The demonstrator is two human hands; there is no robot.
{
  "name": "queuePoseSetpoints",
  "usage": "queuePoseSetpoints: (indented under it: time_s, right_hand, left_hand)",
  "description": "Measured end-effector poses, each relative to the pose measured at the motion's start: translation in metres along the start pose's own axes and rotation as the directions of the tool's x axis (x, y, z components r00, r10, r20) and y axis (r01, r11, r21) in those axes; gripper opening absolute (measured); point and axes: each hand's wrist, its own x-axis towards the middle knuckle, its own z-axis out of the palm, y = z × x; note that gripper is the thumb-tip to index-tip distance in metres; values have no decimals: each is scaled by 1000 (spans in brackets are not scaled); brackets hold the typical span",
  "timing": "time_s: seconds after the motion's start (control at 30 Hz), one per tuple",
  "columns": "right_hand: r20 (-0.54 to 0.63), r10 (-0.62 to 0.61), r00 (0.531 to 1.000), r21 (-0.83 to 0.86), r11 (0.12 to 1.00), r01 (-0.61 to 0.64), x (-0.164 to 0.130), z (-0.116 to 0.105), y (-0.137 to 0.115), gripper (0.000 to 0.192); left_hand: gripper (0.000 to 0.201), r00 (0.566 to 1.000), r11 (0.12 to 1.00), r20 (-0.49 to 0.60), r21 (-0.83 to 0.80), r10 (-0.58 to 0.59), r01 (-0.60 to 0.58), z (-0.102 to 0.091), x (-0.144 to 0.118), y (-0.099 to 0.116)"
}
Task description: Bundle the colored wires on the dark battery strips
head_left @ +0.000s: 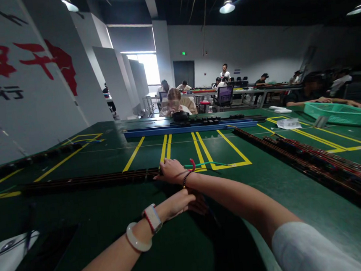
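Note:
My right hand [170, 171] reaches forward across the green table and rests on the right end of a long dark rail [86, 181] that runs off to the left. Thin red and green wires [202, 165] trail to the right from under that hand. My left hand [177, 205] lies lower, crossed under the right forearm, its fingers partly hidden, so what it holds cannot be seen. The left wrist wears a pale bangle and a watch; the right wrist wears a bead bracelet.
A second long rail with coloured wiring [322, 161] runs diagonally on the right. A blue track [192, 128] lies across the far table, with a seated person behind it. A teal basket [336, 113] and another person sit far right. White panels stand at left.

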Motion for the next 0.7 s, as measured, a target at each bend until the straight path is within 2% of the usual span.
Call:
queuePoseSetpoints:
  time_s: [0.17,0.33,0.43,0.57,0.7]
  right_hand:
    - [9,17,1000,-109,994,-16,3,-23,35,62]
    - [48,92,995,-175,981,-83,4,-51,104,58]
    - [64,140,988,-203,971,-124,1,-60,148,56]
    - [62,207,976,-238,953,-187,2,-57,197,51]
    - [67,245,967,-250,942,-222,13,-37,228,46]
  left_hand:
    - [17,999,999,33,-32,29,-28,-1,-1,0]
    - [22,999,999,38,-44,33,-32,-4,1,-2]
    - [24,999,998,42,-58,21,-18,-5,1,0]
    - [23,998,996,58,-90,-16,21,-6,-1,5]
    - [21,996,990,82,-137,-21,32,-10,1,4]
